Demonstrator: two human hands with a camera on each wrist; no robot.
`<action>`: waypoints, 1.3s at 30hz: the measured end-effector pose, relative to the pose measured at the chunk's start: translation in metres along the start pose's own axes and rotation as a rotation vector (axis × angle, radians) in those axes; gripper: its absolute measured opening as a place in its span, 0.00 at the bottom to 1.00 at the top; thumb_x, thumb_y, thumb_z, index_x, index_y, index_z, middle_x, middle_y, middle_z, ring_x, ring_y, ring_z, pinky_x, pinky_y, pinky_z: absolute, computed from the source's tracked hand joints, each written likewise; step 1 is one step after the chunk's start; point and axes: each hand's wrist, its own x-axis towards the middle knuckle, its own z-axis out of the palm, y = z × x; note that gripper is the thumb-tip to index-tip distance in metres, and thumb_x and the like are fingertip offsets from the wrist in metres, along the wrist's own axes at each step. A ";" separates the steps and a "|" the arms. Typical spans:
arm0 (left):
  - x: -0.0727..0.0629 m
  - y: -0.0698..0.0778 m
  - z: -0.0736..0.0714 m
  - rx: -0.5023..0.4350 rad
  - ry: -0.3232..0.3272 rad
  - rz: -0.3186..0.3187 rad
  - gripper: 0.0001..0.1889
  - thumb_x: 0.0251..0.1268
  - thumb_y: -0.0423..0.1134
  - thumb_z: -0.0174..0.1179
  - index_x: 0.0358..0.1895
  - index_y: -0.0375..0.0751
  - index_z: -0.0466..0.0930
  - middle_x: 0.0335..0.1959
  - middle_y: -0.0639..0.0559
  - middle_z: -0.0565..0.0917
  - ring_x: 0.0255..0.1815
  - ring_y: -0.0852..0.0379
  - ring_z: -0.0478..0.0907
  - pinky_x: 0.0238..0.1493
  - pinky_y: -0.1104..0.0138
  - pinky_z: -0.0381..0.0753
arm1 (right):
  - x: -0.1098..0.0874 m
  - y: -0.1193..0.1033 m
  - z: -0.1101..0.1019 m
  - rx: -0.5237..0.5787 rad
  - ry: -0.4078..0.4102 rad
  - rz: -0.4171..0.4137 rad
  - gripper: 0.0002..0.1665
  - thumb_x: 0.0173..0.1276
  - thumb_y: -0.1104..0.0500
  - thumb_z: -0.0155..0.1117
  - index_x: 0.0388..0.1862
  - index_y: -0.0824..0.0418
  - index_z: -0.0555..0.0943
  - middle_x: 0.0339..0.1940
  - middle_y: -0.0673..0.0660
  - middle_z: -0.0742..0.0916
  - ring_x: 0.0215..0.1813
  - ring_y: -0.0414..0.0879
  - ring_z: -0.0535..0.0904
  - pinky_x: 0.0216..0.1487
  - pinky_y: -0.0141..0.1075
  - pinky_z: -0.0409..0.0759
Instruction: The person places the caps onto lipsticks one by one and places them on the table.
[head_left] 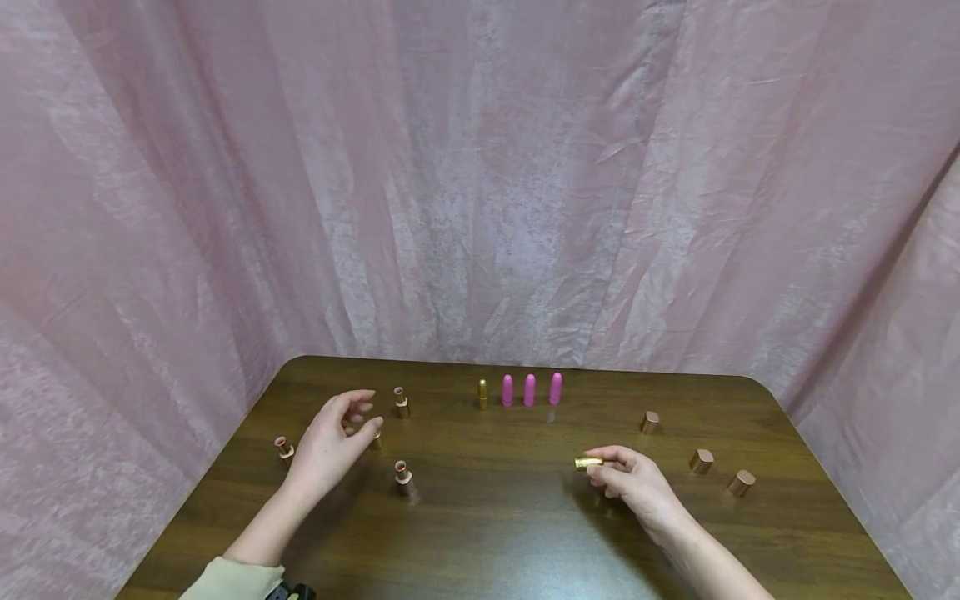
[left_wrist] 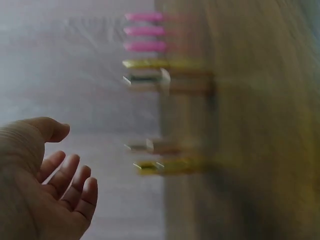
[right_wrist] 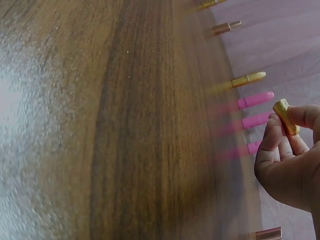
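My right hand (head_left: pixel 633 483) holds a small gold lipstick cap (right_wrist: pixel 286 116) between thumb and fingers, raised over the table. In the head view the cap lies nearly level, one end pointing left. My left hand (head_left: pixel 330 442) is over the left side, fingers loosely bent and nothing in its grasp. By its thumb stands a gold lipstick tube (head_left: pixel 377 440), partly hidden in the head view. Uncapped rose-gold lipstick tubes stand around that hand: one behind (head_left: pixel 402 404), one to its left (head_left: pixel 285 451) and one in front (head_left: pixel 404 479).
Toward the back of the brown wooden table (head_left: pixel 495 517) stand a closed gold lipstick (head_left: pixel 482 394) and three pink bullet-shaped tubes (head_left: pixel 529 390) in a row. Three rose-gold caps (head_left: pixel 701 461) sit at the right. Behind the table hangs a pink curtain (head_left: pixel 480 183).
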 end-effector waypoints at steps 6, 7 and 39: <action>0.003 -0.039 0.012 -0.018 -0.109 -0.176 0.25 0.66 0.39 0.68 0.63 0.32 0.75 0.54 0.40 0.81 0.52 0.44 0.80 0.55 0.50 0.76 | 0.000 0.003 -0.001 -0.009 -0.016 0.000 0.24 0.69 0.64 0.67 0.61 0.73 0.78 0.42 0.59 0.89 0.41 0.46 0.83 0.41 0.37 0.79; 0.004 -0.045 0.015 -0.020 -0.126 -0.194 0.26 0.66 0.39 0.68 0.63 0.32 0.75 0.54 0.40 0.81 0.51 0.44 0.80 0.55 0.49 0.76 | 0.000 0.004 0.000 -0.009 -0.021 -0.002 0.24 0.69 0.64 0.67 0.61 0.74 0.78 0.43 0.58 0.89 0.41 0.46 0.83 0.41 0.37 0.79; 0.013 -0.060 0.033 0.037 -0.105 -0.191 0.13 0.64 0.37 0.68 0.47 0.36 0.79 0.43 0.47 0.86 0.47 0.48 0.84 0.52 0.51 0.78 | -0.005 0.002 0.002 -0.027 -0.019 -0.004 0.23 0.66 0.62 0.69 0.57 0.72 0.80 0.42 0.63 0.88 0.42 0.48 0.84 0.42 0.37 0.79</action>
